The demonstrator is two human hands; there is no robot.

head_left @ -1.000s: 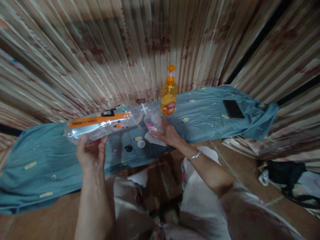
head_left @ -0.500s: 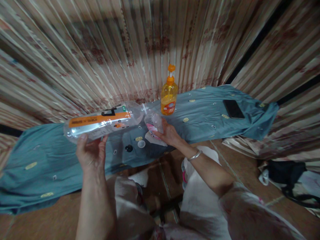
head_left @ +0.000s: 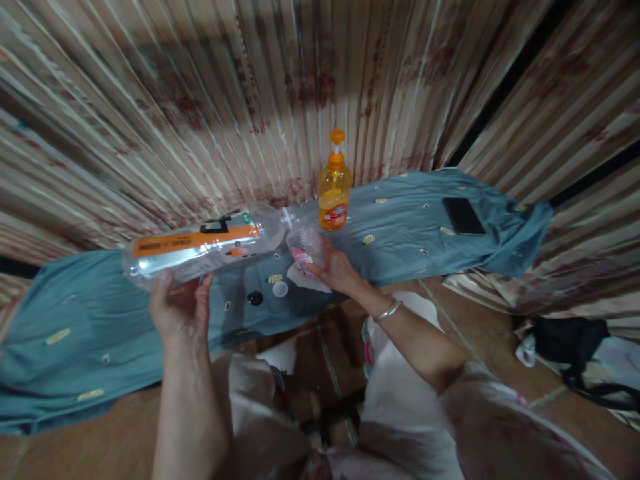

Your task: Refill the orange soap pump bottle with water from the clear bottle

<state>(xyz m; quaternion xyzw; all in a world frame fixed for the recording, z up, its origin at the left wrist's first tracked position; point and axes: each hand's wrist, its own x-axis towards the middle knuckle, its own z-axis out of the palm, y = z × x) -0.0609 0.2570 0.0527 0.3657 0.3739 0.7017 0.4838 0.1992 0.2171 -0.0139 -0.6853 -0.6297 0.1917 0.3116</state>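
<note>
My left hand (head_left: 181, 300) grips a large clear plastic bottle (head_left: 200, 245) with an orange and silver label, supporting it from below as it lies nearly level. Its neck points right and meets the mouth of a small clear bottle (head_left: 304, 243) with a pink label. My right hand (head_left: 337, 267) is wrapped around that small bottle, which stands tilted. Whether liquid passes between the two mouths is too faint to tell. A white tissue-like piece (head_left: 311, 280) lies under the small bottle. Beside it on the cloth are a black cap (head_left: 255, 297) and a translucent cap (head_left: 280, 289).
An orange pump bottle (head_left: 335, 197) of yellow liquid stands upright behind my right hand. A black phone (head_left: 463, 216) lies at the right end of the blue cloth (head_left: 400, 233). Pleated curtains (head_left: 300, 87) hang behind. A black bag (head_left: 570, 343) rests at the lower right.
Both hands keep their grips, and the bottle mouths stay together. The whole view has shifted slightly, with the objects appearing a little further left.
</note>
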